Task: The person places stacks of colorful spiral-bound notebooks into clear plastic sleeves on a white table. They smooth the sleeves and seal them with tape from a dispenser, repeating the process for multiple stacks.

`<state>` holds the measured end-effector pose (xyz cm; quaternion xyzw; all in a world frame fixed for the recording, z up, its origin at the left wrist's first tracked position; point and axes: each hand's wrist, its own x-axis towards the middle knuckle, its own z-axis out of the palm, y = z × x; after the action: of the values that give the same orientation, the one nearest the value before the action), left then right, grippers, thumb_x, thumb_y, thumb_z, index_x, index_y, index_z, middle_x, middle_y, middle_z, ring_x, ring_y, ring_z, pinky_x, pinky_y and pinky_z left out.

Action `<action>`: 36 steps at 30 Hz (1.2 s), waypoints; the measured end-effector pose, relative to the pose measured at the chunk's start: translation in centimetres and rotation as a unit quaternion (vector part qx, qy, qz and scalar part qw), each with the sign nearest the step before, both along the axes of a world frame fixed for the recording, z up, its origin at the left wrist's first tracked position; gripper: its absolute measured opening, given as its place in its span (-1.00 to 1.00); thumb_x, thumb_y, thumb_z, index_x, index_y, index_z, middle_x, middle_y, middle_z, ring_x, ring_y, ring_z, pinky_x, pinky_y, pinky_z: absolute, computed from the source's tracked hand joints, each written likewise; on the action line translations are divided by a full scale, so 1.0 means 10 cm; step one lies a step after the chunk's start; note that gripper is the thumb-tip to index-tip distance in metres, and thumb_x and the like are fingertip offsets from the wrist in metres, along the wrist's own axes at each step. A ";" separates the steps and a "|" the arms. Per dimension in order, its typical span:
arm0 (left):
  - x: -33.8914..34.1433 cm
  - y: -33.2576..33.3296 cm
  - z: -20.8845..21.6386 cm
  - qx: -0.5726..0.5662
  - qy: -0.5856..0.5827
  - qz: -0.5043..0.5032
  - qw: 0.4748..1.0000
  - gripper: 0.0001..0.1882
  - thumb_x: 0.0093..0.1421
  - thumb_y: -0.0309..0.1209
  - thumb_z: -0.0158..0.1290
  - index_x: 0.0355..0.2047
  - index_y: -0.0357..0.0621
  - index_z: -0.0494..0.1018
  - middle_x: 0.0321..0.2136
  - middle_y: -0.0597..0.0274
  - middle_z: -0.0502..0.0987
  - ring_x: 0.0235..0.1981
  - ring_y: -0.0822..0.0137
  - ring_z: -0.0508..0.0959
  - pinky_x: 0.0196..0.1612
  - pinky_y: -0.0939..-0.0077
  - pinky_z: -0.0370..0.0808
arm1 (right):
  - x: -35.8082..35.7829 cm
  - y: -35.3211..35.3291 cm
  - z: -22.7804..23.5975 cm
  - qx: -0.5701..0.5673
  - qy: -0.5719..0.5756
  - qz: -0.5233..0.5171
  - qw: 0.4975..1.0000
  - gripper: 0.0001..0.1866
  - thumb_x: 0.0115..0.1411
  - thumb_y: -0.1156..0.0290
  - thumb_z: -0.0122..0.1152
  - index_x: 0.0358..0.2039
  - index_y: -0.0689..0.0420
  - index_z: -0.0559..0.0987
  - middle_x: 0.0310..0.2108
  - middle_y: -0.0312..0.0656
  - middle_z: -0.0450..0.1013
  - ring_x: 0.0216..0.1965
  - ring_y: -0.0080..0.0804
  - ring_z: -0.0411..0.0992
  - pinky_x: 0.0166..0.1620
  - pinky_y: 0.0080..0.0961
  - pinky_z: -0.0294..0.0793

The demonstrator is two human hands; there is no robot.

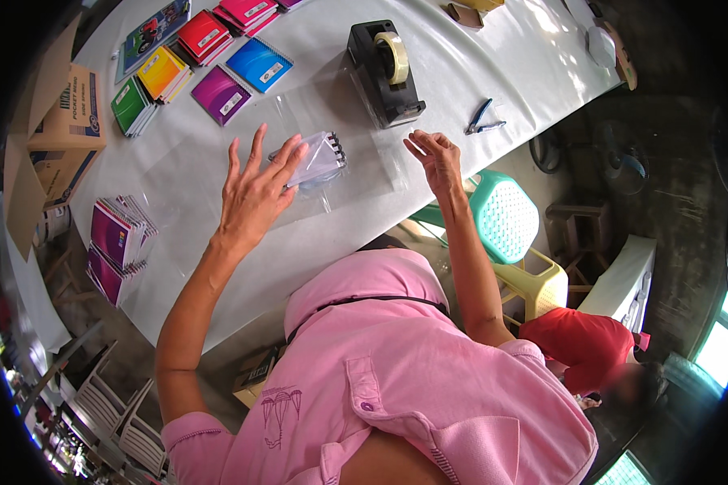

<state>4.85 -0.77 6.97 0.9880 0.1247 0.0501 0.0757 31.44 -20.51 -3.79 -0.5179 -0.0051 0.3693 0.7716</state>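
Note:
A small spiral notebook or stack of them (322, 158), pale side up, lies on a clear plastic sheet in the middle of the table. My left hand (251, 190) is at its left edge, fingers spread and the fingertips overlapping its corner; whether they press on it I cannot tell. To the right, my right hand (437, 162) is raised near the table edge with thumb and fingertips pinched together. What is in that pinch, if anything, is too small to make out. A black tape dispenser (384, 81) with a roll of clear tape (395, 56) stands just beyond the notebook.
Blue-handled cutters (481, 120) lie right of the dispenser. Purple (221, 94), blue (259, 64), yellow (163, 71), green (129, 105) and red (203, 34) notebooks sit at the far left, more purple ones (120, 234) nearer. An open carton (69, 133) stands left; stools (505, 217) are at right.

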 end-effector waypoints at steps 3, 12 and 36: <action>-0.01 0.00 -0.01 -0.003 0.006 0.001 1.000 -0.18 -0.02 -0.41 0.24 0.28 0.15 0.20 0.28 0.50 0.19 0.35 0.04 0.03 0.29 -0.23 -0.03 | 0.01 0.00 0.13 -0.027 0.008 0.015 1.000 -0.67 0.00 0.42 0.43 -0.29 0.25 0.47 -0.34 -0.10 0.51 -0.21 -0.27 0.51 0.04 -0.21 0.42; 0.00 -0.01 0.01 0.002 0.005 -0.007 1.000 -0.21 0.00 -0.40 0.23 0.27 0.14 0.21 0.28 0.49 0.20 0.35 0.03 0.03 0.28 -0.24 -0.02 | 0.12 0.01 0.15 -0.222 -0.100 0.087 0.966 -0.72 0.02 0.18 0.40 -0.41 0.13 0.63 -0.45 -0.32 0.51 -0.29 -0.53 0.41 -0.12 -0.46 0.31; -0.10 0.01 -0.14 -0.006 -0.028 0.005 1.000 -0.25 0.00 -0.39 0.23 0.24 0.15 0.26 0.26 0.51 0.23 0.33 0.04 0.06 0.29 -0.20 -0.03 | -0.59 0.32 1.12 -0.246 -0.238 0.166 0.925 -0.59 0.02 0.05 0.39 -0.49 0.22 0.65 -0.67 -0.41 0.32 -0.59 -0.67 0.13 -0.46 -0.65 0.08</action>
<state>3.86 -0.66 5.59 0.9851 0.1282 0.0770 0.0847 25.59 -17.30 7.43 -0.7557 -0.1833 0.3474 0.5240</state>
